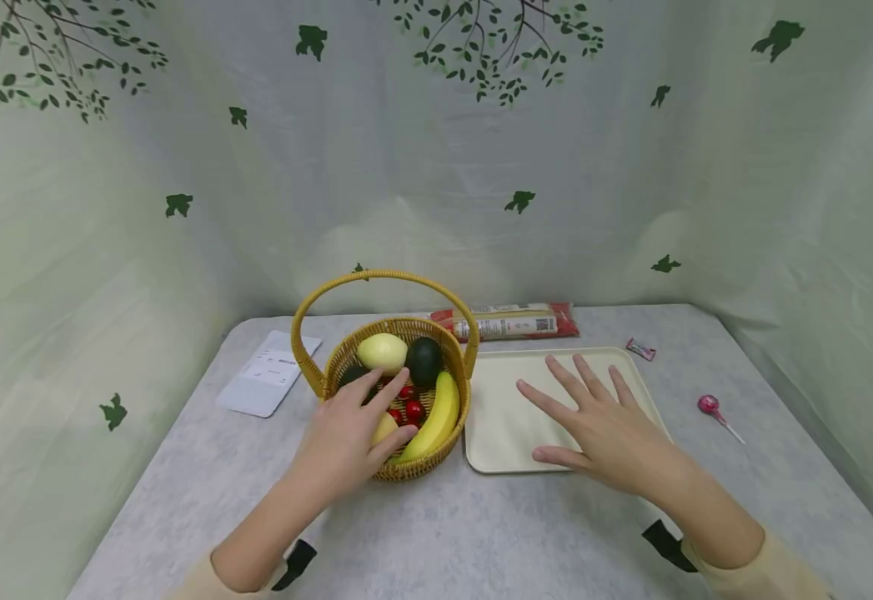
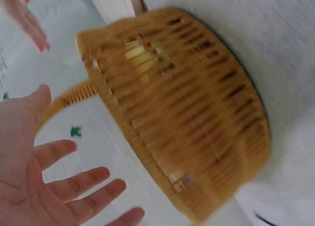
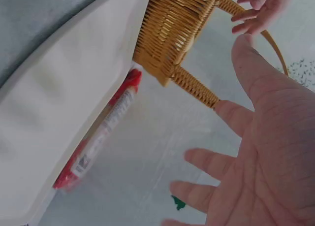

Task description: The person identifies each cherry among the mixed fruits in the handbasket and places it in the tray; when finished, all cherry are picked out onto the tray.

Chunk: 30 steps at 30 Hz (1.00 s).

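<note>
My left hand hovers over the near left side of a wicker basket with a tall arched handle, its fingers spread and holding nothing. Inside the basket lie a banana, a pale yellow lemon-like fruit, a dark green avocado-like fruit and several small red fruits. Another dark fruit and a yellow one are partly hidden by the left hand. Fingers spread wide, my right hand is held above a cream rectangular tray, palm down and holding nothing.
Behind the tray lies a long clear-and-red packet. A small wrapped candy and a lollipop lie to the tray's right. On the left is a white printed sheet. A leaf-patterned curtain surrounds the table.
</note>
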Each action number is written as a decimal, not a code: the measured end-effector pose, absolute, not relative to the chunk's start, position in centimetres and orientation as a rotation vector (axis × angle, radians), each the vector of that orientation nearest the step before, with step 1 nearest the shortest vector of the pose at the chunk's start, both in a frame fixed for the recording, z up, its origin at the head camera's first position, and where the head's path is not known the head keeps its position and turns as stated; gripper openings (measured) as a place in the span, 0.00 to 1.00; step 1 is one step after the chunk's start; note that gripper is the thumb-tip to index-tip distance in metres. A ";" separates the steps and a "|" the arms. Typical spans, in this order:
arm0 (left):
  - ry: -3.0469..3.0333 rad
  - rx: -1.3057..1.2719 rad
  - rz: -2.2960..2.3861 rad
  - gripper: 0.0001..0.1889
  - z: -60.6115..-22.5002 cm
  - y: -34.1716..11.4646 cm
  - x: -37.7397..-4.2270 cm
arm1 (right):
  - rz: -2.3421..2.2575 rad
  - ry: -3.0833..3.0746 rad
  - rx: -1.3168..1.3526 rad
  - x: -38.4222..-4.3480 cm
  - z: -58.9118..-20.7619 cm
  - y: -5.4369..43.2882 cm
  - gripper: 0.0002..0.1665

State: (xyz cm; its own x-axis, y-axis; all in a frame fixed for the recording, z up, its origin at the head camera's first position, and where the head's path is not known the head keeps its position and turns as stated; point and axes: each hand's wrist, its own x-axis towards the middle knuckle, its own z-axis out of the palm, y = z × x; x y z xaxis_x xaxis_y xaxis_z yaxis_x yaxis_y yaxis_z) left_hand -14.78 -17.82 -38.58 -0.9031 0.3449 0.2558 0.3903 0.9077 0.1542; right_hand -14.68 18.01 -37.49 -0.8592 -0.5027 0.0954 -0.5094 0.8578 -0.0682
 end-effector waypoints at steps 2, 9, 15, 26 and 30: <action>-2.835 -0.526 -0.365 0.38 -38.5 -18.9 -14.7 | 0.177 -2.966 0.860 -15.1 -37.2 17.5 0.46; -2.844 -0.359 -0.590 0.30 -38.3 -23.1 -14.5 | 0.318 -2.964 1.096 -17.4 -36.6 14.8 0.34; -2.869 -0.328 -0.811 0.26 -39.1 -26.4 -14.8 | 0.383 -2.971 1.251 -19.4 -36.3 11.5 0.28; -2.879 -0.210 -1.644 0.29 -41.3 -29.4 -16.4 | 0.499 -3.051 1.441 -22.5 -35.7 6.4 0.25; -2.791 -0.227 -1.877 0.30 -41.9 -30.0 -17.0 | 0.545 -3.057 1.530 -23.8 -35.7 5.1 0.24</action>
State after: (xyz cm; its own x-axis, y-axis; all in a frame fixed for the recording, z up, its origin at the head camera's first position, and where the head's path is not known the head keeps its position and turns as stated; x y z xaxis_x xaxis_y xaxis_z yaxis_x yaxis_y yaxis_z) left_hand -16.97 -29.96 -41.90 -0.9649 0.2366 -0.1143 -0.0166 0.3790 0.9252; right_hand -23.76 5.07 -35.73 -0.5685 -0.8103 -0.1424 -0.7113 0.5710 -0.4099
